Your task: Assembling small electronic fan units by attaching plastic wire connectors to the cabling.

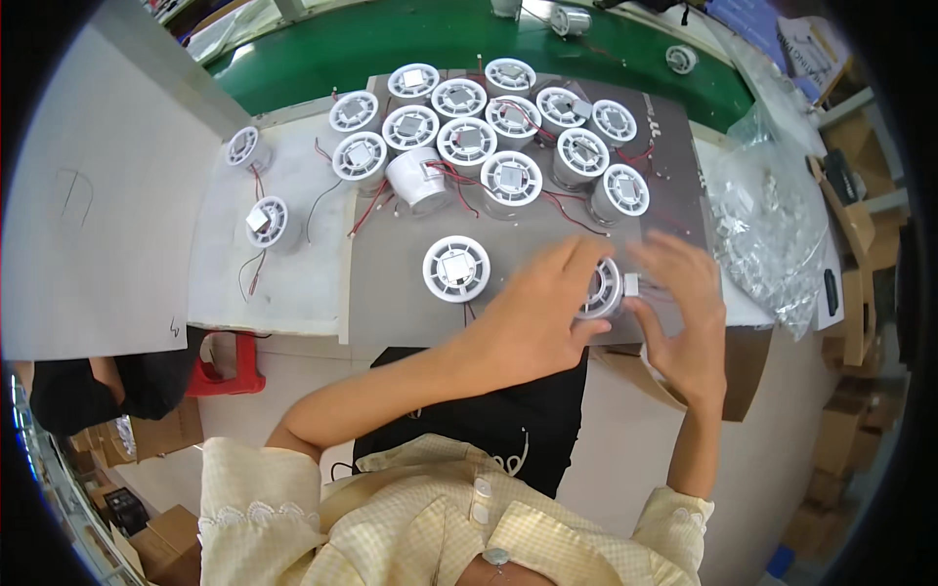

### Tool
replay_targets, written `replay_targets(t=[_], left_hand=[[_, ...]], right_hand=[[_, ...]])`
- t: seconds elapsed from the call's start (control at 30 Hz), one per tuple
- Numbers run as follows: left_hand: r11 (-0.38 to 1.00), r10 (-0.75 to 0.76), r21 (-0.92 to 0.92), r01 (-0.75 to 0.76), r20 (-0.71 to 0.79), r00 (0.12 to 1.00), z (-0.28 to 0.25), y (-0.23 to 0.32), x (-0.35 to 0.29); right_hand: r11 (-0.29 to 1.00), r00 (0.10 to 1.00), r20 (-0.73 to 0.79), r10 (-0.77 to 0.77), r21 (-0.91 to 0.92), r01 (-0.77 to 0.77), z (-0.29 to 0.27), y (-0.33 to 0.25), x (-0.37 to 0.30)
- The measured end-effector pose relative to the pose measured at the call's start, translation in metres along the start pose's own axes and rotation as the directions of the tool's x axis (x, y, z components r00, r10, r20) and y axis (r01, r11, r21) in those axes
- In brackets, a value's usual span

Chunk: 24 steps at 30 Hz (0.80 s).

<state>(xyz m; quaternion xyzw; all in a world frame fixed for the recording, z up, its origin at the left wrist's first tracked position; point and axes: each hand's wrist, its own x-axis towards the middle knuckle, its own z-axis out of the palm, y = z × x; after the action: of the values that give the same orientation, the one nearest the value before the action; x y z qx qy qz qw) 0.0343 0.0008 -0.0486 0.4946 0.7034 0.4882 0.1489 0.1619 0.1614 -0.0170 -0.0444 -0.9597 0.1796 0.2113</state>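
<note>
My left hand [549, 314] is closed around a round white spoked housing [610, 289], tilted with its ringed face turned to the right. Against that face stands a small white square block [631, 284]. My right hand [688, 305] curves around the block from the right, its thumb close under it; its fingers are smeared by motion. Thin wires [657, 291] show between the fingers of that hand. To the left of my hands, another white housing [456, 269] sits face up on the grey mat, a pale square on its centre and wires trailing toward me.
Several similar housings [467, 142] with red and black leads crowd the far half of the grey mat [391, 293]. Two more [269, 222] stand on the white surface at left. A clear plastic bag [767, 225] of small parts lies right. A green surface [332, 68] runs behind.
</note>
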Motion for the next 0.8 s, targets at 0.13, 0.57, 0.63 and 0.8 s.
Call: replay_targets(t=[0.13,0.57,0.63,0.8], left_hand=[[0.984,0.033,0.178,-0.008,-0.137,0.99,-0.052,0.02,0.016],[0.46,-0.14,0.759,0.46,-0.449,0.882,-0.359,-0.237,0.16],[0.376,-0.355,0.789,0.486,-0.361,0.862,-0.366,-0.278,0.161],[0.243,-0.426,0.931,0.272,-0.15,0.892,-0.344,-0.242,0.209]], right_hand=[[0.99,0.974,-0.183,-0.136,-0.052,0.129,-0.034,-0.031,0.048],[0.659,0.726,0.088,0.682,-0.504,-0.558,-0.094,0.27,0.043],[0.678,0.805,0.017,0.593,-0.55,-0.488,-0.067,0.333,0.015],[0.721,0.876,-0.047,0.479,-0.547,-0.424,-0.042,0.362,0.021]])
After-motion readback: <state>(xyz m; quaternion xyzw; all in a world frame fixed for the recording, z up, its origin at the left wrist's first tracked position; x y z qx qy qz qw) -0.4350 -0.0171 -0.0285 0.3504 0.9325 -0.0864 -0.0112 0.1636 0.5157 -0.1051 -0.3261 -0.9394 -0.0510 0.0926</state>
